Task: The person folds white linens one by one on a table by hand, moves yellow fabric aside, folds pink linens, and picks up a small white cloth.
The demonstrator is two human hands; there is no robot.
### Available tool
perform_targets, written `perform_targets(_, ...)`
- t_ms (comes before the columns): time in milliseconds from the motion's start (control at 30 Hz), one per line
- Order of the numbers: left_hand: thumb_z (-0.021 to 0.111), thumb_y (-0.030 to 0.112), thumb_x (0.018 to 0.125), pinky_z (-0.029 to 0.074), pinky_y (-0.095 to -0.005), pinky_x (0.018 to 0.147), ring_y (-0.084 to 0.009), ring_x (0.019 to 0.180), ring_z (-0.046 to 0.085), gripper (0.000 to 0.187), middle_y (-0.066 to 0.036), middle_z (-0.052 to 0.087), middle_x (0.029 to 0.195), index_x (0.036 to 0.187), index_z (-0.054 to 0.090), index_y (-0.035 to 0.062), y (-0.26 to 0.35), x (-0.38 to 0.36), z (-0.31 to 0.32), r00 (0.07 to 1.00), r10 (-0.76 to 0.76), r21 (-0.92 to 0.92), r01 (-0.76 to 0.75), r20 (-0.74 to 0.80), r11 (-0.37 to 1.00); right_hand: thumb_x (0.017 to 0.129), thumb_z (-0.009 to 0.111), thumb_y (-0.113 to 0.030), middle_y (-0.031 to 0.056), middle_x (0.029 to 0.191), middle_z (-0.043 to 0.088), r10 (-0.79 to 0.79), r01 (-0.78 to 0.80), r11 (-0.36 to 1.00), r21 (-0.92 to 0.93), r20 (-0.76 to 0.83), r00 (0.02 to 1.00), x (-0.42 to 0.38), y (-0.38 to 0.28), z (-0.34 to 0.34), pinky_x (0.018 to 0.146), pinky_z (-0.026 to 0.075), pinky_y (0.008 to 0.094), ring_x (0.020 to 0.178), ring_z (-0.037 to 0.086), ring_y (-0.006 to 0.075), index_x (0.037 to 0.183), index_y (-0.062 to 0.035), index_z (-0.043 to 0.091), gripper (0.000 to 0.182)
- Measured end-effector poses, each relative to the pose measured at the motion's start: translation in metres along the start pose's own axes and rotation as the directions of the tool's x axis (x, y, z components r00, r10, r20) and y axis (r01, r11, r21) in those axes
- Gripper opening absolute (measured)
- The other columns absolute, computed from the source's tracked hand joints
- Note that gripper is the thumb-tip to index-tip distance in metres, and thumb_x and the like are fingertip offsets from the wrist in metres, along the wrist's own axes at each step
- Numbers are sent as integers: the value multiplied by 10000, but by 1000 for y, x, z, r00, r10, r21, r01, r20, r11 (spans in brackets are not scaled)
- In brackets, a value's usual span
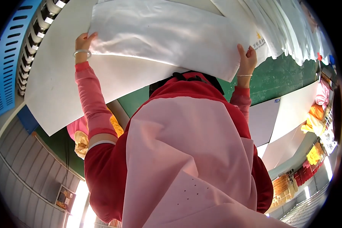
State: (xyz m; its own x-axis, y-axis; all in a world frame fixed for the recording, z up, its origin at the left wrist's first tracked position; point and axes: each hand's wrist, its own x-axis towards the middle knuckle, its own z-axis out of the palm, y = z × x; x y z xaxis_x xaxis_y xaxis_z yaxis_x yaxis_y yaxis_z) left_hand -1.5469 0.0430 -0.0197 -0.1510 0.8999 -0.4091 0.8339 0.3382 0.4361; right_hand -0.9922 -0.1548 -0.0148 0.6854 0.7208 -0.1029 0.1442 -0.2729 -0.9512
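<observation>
A wide white cloth [159,32] lies spread over a pale work surface in front of me, with soft creases across it. At its left edge, my left hand [85,42] pinches the border between thumb and fingers; a pale bangle circles that wrist. On the opposite side, my right hand [247,57] is closed at the cloth's right edge, its thumb resting on the fabric and its other fingers partly curled. A thin bracelet sits on the right wrist.
A pile of white fabric pieces [281,28] with a printed logo hangs over the table's right side. The green tabletop [273,81] shows nearer me. A blue slotted plastic crate [7,57] stands far left. Pink and yellow bundles [319,110] lie at right.
</observation>
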Motion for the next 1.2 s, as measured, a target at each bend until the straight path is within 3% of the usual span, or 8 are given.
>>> perform_targets(200, 716, 236, 710, 412, -210, 587, -95, 592, 518, 260, -24, 575, 626, 820, 618, 22, 21, -15, 6, 944, 202, -395, -296, -261, 870, 771, 678, -171, -13, 723, 582, -131, 131, 991, -4, -51, 990, 6, -18, -11, 577, 395, 183, 634, 468, 38, 846, 39, 593, 239)
perform_targets(333, 696, 169, 682, 449, -314, 674, -191, 740, 575, 221, -26, 599, 795, 883, 620, 119, 51, -27, 30, 563, 509, 372, -347, -652, 861, 687, 710, -169, 38, 775, 574, -402, 259, 725, -638, -88, 911, 15, 17, -18, 682, 434, 296, 726, 541, 166, 931, -37, 596, 300)
perform_targets(467, 655, 79, 655, 442, -347, 658, -228, 723, 574, 159, -34, 589, 755, 798, 603, 128, 117, -74, 74, 344, 826, 328, -796, -446, 508, 633, 718, -189, 48, 830, 548, -566, 365, 560, -744, -21, 824, -6, -20, 8, 751, 412, 349, 825, 517, 234, 990, -80, 573, 400)
perform_targets(567, 714, 147, 648, 444, -319, 608, -200, 658, 564, 206, -11, 581, 715, 809, 590, 113, 140, -98, 110, 354, 881, 272, -856, -313, 440, 619, 726, -218, 39, 847, 546, -492, 500, 603, -621, 204, 846, -10, -14, 30, 761, 407, 347, 843, 507, 233, 992, -116, 572, 416)
perform_targets(700, 681, 305, 671, 429, -362, 589, -243, 671, 565, 280, -29, 570, 695, 833, 529, 134, 160, -86, 116, 657, 740, 178, -718, -145, 672, 606, 739, -265, 38, 848, 547, -428, 505, 545, -669, 296, 854, -7, -7, 40, 748, 416, 346, 843, 510, 236, 967, -153, 582, 409)
perform_targets(933, 636, 252, 704, 445, -355, 523, -225, 623, 568, 207, 15, 562, 718, 784, 487, 132, 188, -68, 93, 699, 715, 234, -695, -1, 680, 600, 748, -306, 36, 855, 546, -337, 437, 606, -665, 282, 898, -1, -8, 38, 741, 430, 346, 841, 517, 226, 946, -160, 590, 407)
perform_targets(1133, 615, 153, 735, 379, -433, 846, -305, 1053, 482, 446, -164, 501, 1159, 1147, 449, 116, 203, -50, 63, 929, 370, 412, -351, 35, 841, 612, 744, -306, 35, 850, 543, -354, 449, 613, -650, 282, 892, -3, -13, 38, 729, 436, 343, 839, 520, 225, 937, -161, 593, 387)
perform_targets(1200, 586, 102, 734, 461, -400, 668, -304, 831, 570, 311, -155, 577, 949, 1041, 545, 84, 182, -31, 50, 423, 680, 369, -608, -599, 703, 616, 742, -308, 33, 848, 542, -350, 442, 621, -647, 275, 895, -3, -14, 39, 728, 437, 345, 839, 520, 225, 935, -162, 592, 382)
